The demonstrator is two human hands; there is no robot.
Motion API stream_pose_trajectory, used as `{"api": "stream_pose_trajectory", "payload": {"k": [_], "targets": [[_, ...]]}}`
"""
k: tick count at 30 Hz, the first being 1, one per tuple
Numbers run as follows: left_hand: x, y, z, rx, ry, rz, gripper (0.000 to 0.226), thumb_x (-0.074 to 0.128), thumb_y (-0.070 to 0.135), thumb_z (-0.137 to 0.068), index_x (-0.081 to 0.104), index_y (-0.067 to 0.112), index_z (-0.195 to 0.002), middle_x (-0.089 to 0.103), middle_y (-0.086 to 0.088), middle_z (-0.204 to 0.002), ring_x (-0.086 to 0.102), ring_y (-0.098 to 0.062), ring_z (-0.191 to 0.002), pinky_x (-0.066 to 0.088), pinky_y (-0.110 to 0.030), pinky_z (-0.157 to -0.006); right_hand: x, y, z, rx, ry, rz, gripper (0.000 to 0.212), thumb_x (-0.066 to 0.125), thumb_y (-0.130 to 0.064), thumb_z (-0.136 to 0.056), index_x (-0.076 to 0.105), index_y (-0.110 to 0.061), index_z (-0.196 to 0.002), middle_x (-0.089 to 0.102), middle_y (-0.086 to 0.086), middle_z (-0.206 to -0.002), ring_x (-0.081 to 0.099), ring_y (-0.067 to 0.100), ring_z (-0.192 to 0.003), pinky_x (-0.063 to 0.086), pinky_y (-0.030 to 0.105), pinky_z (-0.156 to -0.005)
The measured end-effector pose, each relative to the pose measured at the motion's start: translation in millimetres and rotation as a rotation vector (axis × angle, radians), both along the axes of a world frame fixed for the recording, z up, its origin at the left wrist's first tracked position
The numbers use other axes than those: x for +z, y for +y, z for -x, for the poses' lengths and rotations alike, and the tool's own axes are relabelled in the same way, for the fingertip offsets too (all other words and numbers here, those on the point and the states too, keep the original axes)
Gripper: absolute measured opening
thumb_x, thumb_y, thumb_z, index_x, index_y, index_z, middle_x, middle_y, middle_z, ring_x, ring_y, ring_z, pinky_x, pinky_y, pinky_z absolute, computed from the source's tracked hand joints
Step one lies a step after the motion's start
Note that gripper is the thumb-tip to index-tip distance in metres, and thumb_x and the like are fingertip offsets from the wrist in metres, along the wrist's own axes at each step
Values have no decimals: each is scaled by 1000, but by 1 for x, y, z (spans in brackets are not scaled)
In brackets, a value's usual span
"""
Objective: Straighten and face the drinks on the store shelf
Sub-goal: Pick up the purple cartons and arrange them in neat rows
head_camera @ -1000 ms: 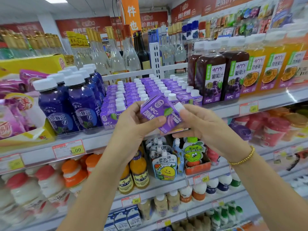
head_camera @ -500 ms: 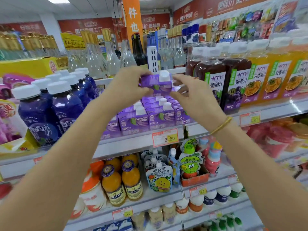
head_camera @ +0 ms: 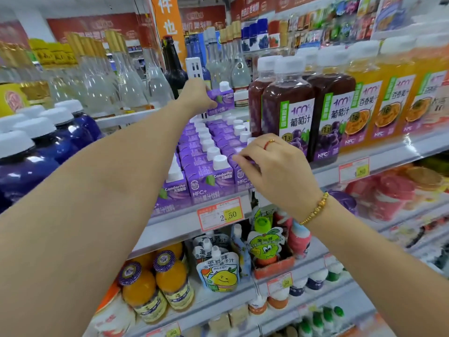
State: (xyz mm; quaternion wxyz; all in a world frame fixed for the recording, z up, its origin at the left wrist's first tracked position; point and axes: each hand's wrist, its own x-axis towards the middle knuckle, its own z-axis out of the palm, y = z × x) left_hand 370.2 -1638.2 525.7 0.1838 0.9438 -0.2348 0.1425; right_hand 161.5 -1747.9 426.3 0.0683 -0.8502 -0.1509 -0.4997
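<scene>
At the far end of the purple cartons (head_camera: 209,182), your left hand (head_camera: 197,96) holds one carton (head_camera: 223,100) by its side. The fingers are wrapped around it, and its label is turned toward you. This carton hangs just above the last white caps of the rows (I cannot tell if its bottom already touches something).

Lower than this grip and closer to your body is your right hand (head_camera: 277,169). Its fingers are curled on the top edge of the front carton (head_camera: 243,180) of the right row, and it looks like a pinch.

I judge that the step in hand is to put the lifted carton at the rear of a row while the other hand lines up the front. The next move calls for lowering it straight down under the left grip with the label forward, then letting go. After that, the pinched carton should come to the edge of the shelf (head_camera: 175,222), level with the two beside it.

By my count there is one carton in the left grip and three rows below it. Three cartons stand at the front, the leftmost half hidden by your forearm. The middle row shows about six caps, and farther back they blur together. Just right of your right hand stand three grape juice bottles (head_camera: 289,113), then three orange juice bottles (head_camera: 393,105).
</scene>
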Motion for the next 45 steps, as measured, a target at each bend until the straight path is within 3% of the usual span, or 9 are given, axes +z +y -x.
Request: {"api": "stream_pose_trajectory", "payload": {"k": [3,6,12,17,26,32,36,40,45], "targets": [[-9,-6,-9,-12,37,-112,16,71,20,-85,58,13,-76,54,-7,-80,51,-27,-87,39,-26,-61,1,1,-2,-25,22,23,35,52,-33,-92,68,-7,-75,65,6,-71,63,24,-76,54,36,-55],[-13,-7,-14,-14,96,-244,35,66,20,-89,62,8,-121,61,-14,-120,55,-28,-103,44,-33,-85,0,1,-1,-37,30,23,35,50,-33,-92,67,-7,-76,65,6,-73,62,24,-78,53,36,-54],[6,-10,-11,45,65,-526,15,65,16,-85,60,4,-93,61,-16,-97,55,-31,-82,48,-37,-73,0,1,1,-29,20,8,33,49,-30,-92,68,-9,-76,65,4,-74,62,22,-78,52,32,-56],[3,-21,-8,-129,104,-257,22,66,23,-88,72,5,-100,70,-10,-97,65,-23,-86,50,-28,-69,0,1,0,-22,16,4,32,48,-29,-91,68,-9,-77,66,4,-75,62,22,-78,52,30,-56],[3,-19,3,-165,78,-205,21,67,20,-88,74,2,-95,72,-10,-87,62,-13,-69,47,-24,-66,1,4,1,-28,32,-24,34,44,-29,-91,67,-9,-76,64,5,-73,61,23,-75,53,33,-57],[14,20,53,-100,-175,325,21,64,14,-86,70,4,-104,68,-10,-89,63,-16,-77,53,-29,-77,2,6,3,-32,47,-59,34,45,-31,-89,67,-9,-74,64,5,-73,61,22,-73,49,29,-55],[1,54,115,-95,-110,733,18,66,11,-85,70,5,-102,68,-9,-86,67,-15,-75,57,-27,-78,6,11,6,78,131,-302,26,65,-30,-85,67,-8,-98,65,8,-96,62,25,-88,51,32,-71],[-22,78,205,-206,31,971,15,67,13,-87,70,17,-101,73,1,-88,69,-10,-85,55,-22,-79,19,18,36,369,222,-678,64,73,-38,-79,47,-14,-133,57,-1,-120,56,10,-107,48,26,-92],[-58,86,280,-247,265,1091,16,65,17,-83,69,18,-99,74,-2,-97,70,-16,-95,55,-23,-76,20,16,86,581,286,-606,58,77,-24,-76,54,-13,-128,64,-6,-112,60,4,-104,51,22,-90]]}}
